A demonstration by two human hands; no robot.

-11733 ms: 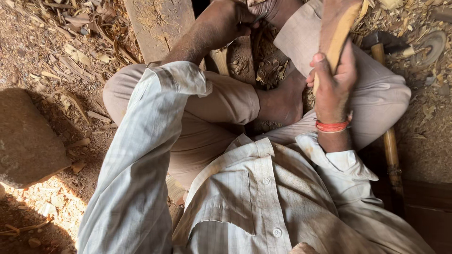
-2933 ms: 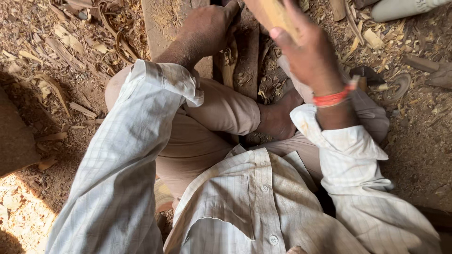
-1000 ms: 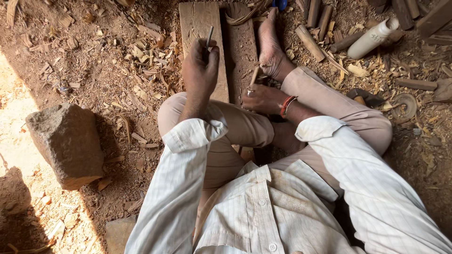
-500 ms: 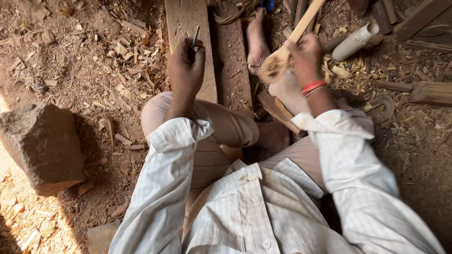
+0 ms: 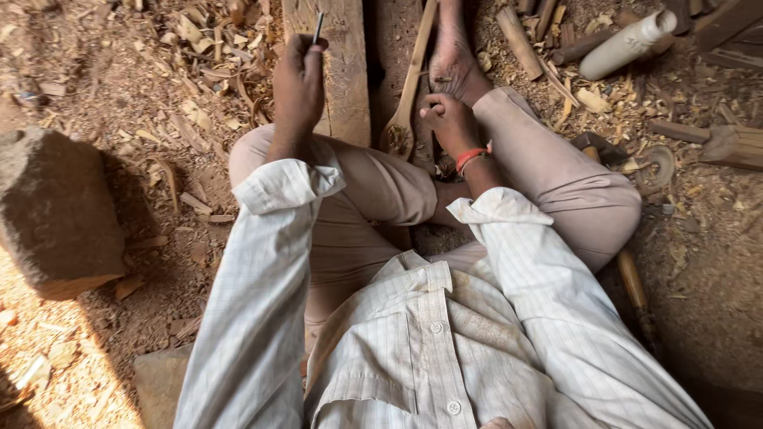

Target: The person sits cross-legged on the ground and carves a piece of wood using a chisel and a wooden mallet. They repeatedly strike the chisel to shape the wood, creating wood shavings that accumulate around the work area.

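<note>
I sit on the ground with my legs folded. My left hand (image 5: 298, 79) is raised over a wooden plank (image 5: 343, 71) and grips a thin dark tool (image 5: 318, 25) that points up. My right hand (image 5: 450, 121), with a red band at the wrist, rests beside my bare foot (image 5: 453, 56) and touches a carved wooden spoon (image 5: 407, 103). The spoon lies on a dark board, bowl toward me and handle pointing away. I cannot tell whether the fingers close around the spoon.
A large stone block (image 5: 52, 210) stands at the left. Wood chips and shavings (image 5: 199, 56) cover the dirt. A white bottle (image 5: 624, 44), wooden sticks and offcuts (image 5: 735, 143) lie at the upper right. A wooden tool handle (image 5: 632, 278) lies beside my right thigh.
My right hand has lowered the spoon from a raised position onto the board beside my foot. My left hand stays over the plank with the thin tool.
</note>
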